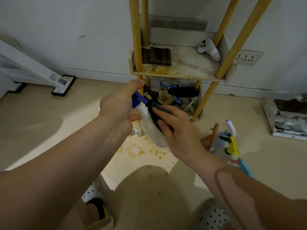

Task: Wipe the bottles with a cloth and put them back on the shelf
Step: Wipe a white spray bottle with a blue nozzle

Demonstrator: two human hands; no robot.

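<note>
A white spray bottle [149,128] with a blue trigger head was held in the air at the centre of the view, tilted with its head toward 11 o'clock, in front of the shelf [182,70] at 12 o'clock. Its neck and trigger were grasped by the left hand [118,105], fingers curled round them. A dark cloth [154,112] was pressed against the bottle's side by the right hand [176,128], whose fingers were laid nearly straight over it. On the shelf's upper board a folded dark rag [160,55] and a white gadget [210,48] were seen. A small white bottle [137,130] was stood on the floor [49,130] under the held bottle, and several spray bottles [227,138] were grouped at 3 o'clock. Yellowish stains [134,150] were spread at 6 o'clock.
</note>
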